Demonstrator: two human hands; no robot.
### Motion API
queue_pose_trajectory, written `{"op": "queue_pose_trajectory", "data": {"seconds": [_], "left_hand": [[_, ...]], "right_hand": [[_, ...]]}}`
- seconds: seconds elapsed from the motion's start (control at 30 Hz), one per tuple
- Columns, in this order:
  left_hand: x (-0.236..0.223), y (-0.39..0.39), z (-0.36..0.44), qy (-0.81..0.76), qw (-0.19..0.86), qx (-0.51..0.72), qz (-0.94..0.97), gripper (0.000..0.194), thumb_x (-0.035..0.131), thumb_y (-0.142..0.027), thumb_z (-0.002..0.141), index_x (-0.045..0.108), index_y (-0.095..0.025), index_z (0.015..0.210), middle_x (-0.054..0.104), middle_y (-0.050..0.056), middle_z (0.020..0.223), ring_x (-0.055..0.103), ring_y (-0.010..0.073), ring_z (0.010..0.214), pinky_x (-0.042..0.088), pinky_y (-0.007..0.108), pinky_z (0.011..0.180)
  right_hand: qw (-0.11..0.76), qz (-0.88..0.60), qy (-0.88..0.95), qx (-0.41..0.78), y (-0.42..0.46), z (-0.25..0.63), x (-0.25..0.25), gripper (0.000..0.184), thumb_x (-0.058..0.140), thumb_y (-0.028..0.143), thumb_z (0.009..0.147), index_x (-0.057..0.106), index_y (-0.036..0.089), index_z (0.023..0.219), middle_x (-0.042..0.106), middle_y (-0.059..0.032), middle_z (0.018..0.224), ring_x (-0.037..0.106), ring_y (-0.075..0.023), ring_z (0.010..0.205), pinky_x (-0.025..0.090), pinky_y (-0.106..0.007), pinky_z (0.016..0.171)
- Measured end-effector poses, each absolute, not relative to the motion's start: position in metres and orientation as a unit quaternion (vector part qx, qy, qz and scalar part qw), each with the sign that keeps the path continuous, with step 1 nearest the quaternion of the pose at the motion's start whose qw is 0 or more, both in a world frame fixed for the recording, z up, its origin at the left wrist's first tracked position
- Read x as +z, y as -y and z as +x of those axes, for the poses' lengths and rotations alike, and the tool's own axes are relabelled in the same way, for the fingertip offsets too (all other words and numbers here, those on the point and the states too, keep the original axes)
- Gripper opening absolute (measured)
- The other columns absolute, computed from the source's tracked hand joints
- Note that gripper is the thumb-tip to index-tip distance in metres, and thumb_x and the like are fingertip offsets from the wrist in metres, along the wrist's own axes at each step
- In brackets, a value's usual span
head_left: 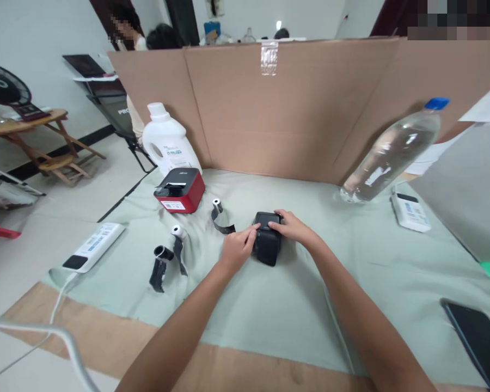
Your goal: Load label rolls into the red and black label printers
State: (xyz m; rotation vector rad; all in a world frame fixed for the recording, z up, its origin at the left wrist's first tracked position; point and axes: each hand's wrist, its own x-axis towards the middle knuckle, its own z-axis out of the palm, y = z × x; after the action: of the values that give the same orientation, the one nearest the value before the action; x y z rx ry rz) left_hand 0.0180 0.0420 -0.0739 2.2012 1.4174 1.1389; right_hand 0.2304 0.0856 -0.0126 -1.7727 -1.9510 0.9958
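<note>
Black compact device (267, 249): in the head view, positioned at centre over the pale green cloth (302, 316), between my hands; contact with the cloth cannot be confirmed. Its underside and the areas beneath my fingers are hidden; dark surface detail is hard to read. My left hand (237, 247) is clamped on its left side, thumb and index finger extended to the edge, remaining fingers curled and partly concealed. My right hand (296, 226) grips the far right corner, thumb on top. Both forearms converge inward, cut off at the lower frame edge.
</note>
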Motion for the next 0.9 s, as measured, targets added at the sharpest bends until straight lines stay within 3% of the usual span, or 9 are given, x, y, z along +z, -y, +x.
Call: {"op": "queue_pose_trajectory", "data": {"seconds": [0.07,0.17,0.27,0.37,0.5,0.63,0.77,0.9], "left_hand": [[-0.076,-0.041,0.015,-0.488,0.135,0.427,0.749,0.038,0.039,-0.031,0.105,0.075,-0.02,0.11,0.08,0.005,0.091,0.07,0.0154,0.07,0.048,0.025,0.068],[-0.076,-0.041,0.009,-0.481,0.074,0.481,0.73,0.042,0.035,-0.03,0.104,0.073,-0.018,0.091,0.073,0.006,0.078,0.065,0.0178,0.072,0.048,0.03,0.074],[-0.073,-0.045,0.005,-0.508,-0.039,0.509,0.694,0.031,0.046,-0.031,0.098,0.073,-0.019,0.091,0.07,0.011,0.093,0.063,0.0246,0.092,0.045,0.039,0.089],[-0.07,-0.047,0.003,-0.561,-0.089,0.516,0.641,0.025,0.054,-0.03,0.093,0.074,-0.018,0.102,0.067,0.015,0.11,0.058,0.0298,0.108,0.04,0.046,0.099],[-0.068,-0.048,0.003,-0.611,-0.068,0.509,0.602,0.025,0.055,-0.028,0.09,0.07,-0.019,0.109,0.062,0.015,0.119,0.053,0.033,0.116,0.036,0.05,0.105],[-0.068,-0.053,0.0,-0.625,-0.028,0.531,0.571,0.026,0.059,-0.029,0.088,0.067,-0.02,0.111,0.058,0.015,0.123,0.049,0.034,0.124,0.033,0.052,0.111],[-0.069,-0.065,-0.011,-0.609,0.007,0.583,0.538,0.024,0.059,-0.029,0.087,0.063,-0.022,0.11,0.06,0.011,0.117,0.053,0.0297,0.122,0.036,0.048,0.113],[-0.065,-0.082,-0.036,-0.607,0.032,0.608,0.511,0.024,0.056,-0.027,0.088,0.062,-0.022,0.11,0.062,0.01,0.115,0.059,0.0255,0.114,0.048,0.04,0.101]], "right_hand": [[0.157,-0.654,0.684,0.284,-0.076,0.213,-0.008,0.071,0.063,0.056,0.088,0.046,0.018,0.146,0.05,-0.0192,0.138,0.058,-0.0317,0.122,0.047,-0.041,0.102],[0.118,-0.685,0.688,0.207,-0.06,0.178,-0.003,0.085,0.07,0.062,0.079,0.042,0.022,0.149,0.043,-0.0205,0.144,0.053,-0.0403,0.125,0.047,-0.046,0.099],[0.098,-0.715,0.672,0.163,-0.05,0.152,-0.005,0.089,0.078,0.054,0.07,0.043,0.021,0.144,0.036,-0.0218,0.147,0.053,-0.0439,0.121,0.05,-0.048,0.09],[0.14,-0.699,0.688,0.132,-0.046,0.16,-0.006,0.077,0.077,0.047,0.065,0.049,0.021,0.133,0.041,-0.0183,0.14,0.058,-0.0397,0.111,0.053,-0.047,0.083],[0.241,-0.683,0.678,0.128,-0.044,0.24,-0.008,0.06,0.07,0.045,0.07,0.053,0.023,0.124,0.044,-0.0129,0.135,0.063,-0.0261,0.096,0.053,-0.041,0.085],[0.286,-0.747,0.597,0.053,-0.043,0.358,-0.013,0.067,0.069,0.048,0.069,0.053,0.022,0.129,0.042,-0.0145,0.136,0.062,-0.0285,0.104,0.052,-0.042,0.091],[0.242,-0.818,0.522,0.002,-0.039,0.443,-0.02,0.072,0.068,0.054,0.071,0.053,0.018,0.131,0.041,-0.0187,0.136,0.063,-0.0314,0.101,0.05,-0.044,0.086],[0.152,-0.862,0.483,0.0,-0.036,0.459,-0.02,0.074,0.066,0.057,0.076,0.051,0.016,0.135,0.042,-0.0241,0.138,0.06,-0.04,0.106,0.045,-0.048,0.081]]}}
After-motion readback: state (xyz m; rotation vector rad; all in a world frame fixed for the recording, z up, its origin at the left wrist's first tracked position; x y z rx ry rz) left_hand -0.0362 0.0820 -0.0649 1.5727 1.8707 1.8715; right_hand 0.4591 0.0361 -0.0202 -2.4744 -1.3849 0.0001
